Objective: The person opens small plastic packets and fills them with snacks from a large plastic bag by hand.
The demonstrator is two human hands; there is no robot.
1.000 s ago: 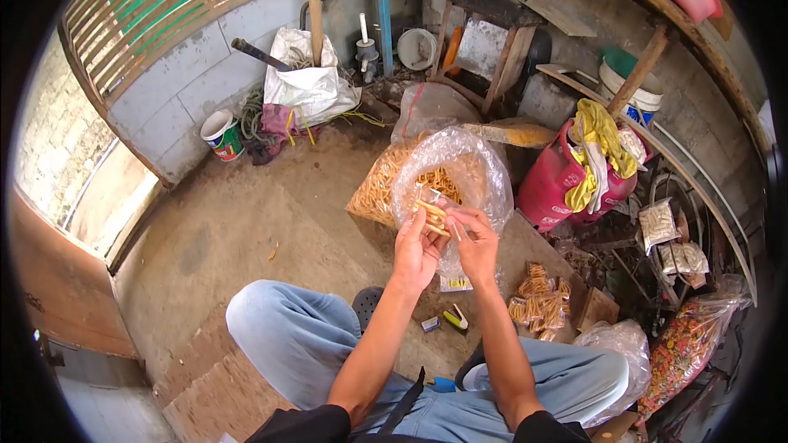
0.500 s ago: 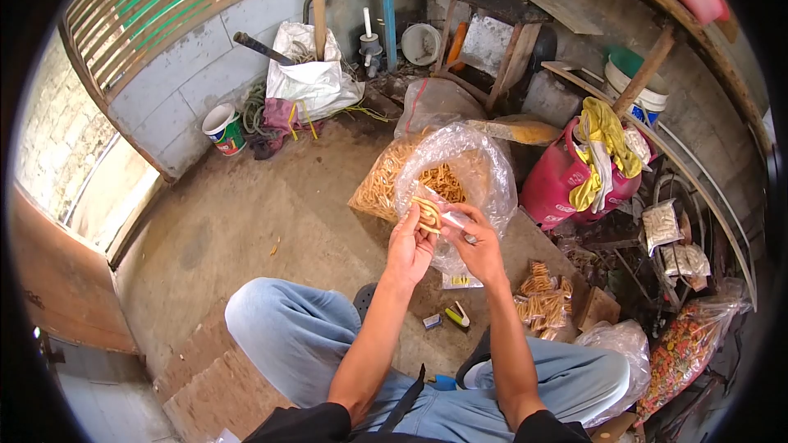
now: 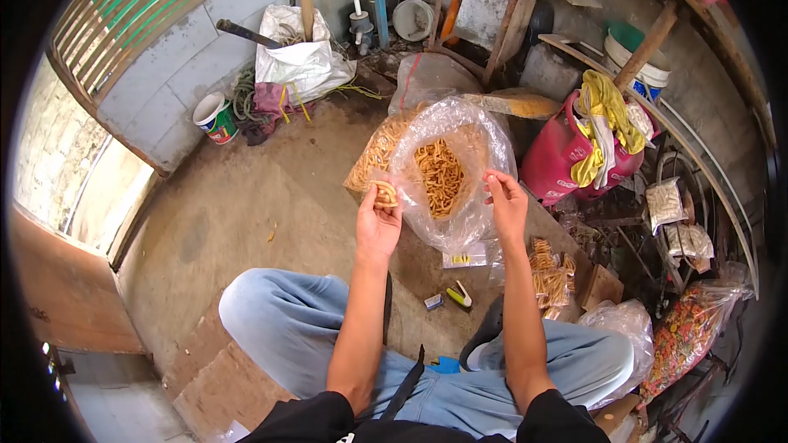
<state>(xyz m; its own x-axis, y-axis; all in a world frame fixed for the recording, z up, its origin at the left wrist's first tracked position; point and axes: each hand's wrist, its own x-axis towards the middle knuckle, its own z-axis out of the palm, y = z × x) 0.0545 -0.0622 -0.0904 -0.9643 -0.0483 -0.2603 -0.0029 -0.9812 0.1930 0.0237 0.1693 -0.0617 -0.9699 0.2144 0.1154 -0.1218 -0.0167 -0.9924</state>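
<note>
My left hand [image 3: 378, 223] is closed around a small clear packet of curved, tan snack sticks [image 3: 384, 194], to the left of the large bag's mouth. My right hand [image 3: 509, 207] hangs over the bag's right side, thumb and fingertips drawn together; what they pinch, if anything, is too small to make out. Between the hands a large clear plastic bag [image 3: 494, 143] stands wide-mouthed on the floor, with loose snack sticks [image 3: 440, 180] inside. Nearer my legs lie a green stapler [image 3: 458, 295] and a little box [image 3: 433, 302].
Filled packets [image 3: 552, 277] are piled right of my right forearm. Farther right are a bag of colourful snacks [image 3: 685, 344] and a pink drum [image 3: 548, 162] draped with yellow cloth. A paint bucket [image 3: 216, 119] and white sack [image 3: 308, 70] stand by the back-left wall.
My hands have come apart. The left has moved left with the packet, while the right has let go of the packet and moved right. The loose sticks in the bag show more fully.
</note>
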